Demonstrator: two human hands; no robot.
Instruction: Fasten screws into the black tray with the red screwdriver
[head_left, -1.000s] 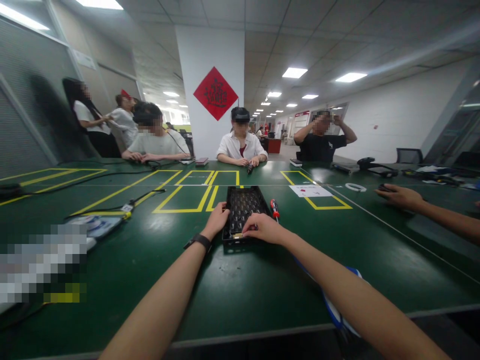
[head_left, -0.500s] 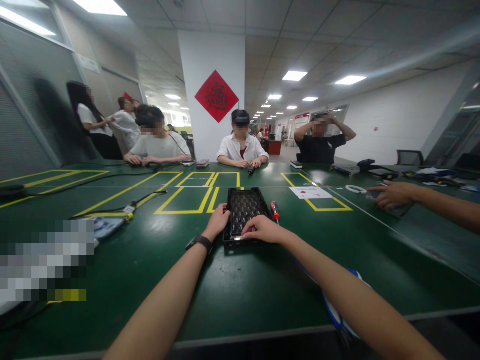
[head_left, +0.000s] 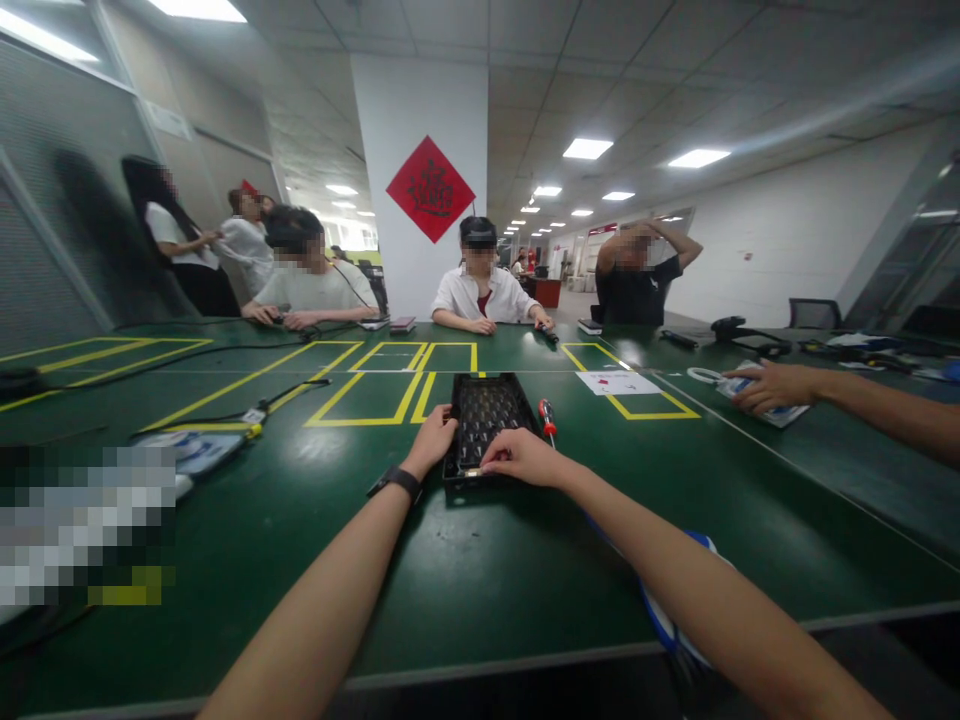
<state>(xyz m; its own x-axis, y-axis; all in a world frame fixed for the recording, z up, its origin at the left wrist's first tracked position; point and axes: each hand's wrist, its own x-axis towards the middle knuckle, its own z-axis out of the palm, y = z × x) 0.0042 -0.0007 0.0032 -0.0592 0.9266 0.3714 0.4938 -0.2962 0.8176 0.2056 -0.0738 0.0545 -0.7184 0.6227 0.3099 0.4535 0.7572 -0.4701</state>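
A black grid-like tray [head_left: 487, 410] lies on the green table [head_left: 465, 560] straight ahead of me. My left hand [head_left: 431, 442], with a dark watch on the wrist, grips the tray's near left edge. My right hand [head_left: 525, 457] rests on the tray's near right corner, fingers curled and pressed together over a small part I cannot make out. A red-handled screwdriver [head_left: 547, 417] lies just right of the tray, beside my right hand.
Yellow tape boxes [head_left: 375, 395] mark the table. A white paper [head_left: 619, 381] lies to the right. A co-worker's hand [head_left: 765, 388] rests on a white packet at right. Cables and a card [head_left: 199, 450] lie at left. Several people sit along the far edge.
My hands stay on the tray, almost still. The co-worker's hand at right has drawn a white packet toward itself. The person in black across the table has shifted their raised arms.
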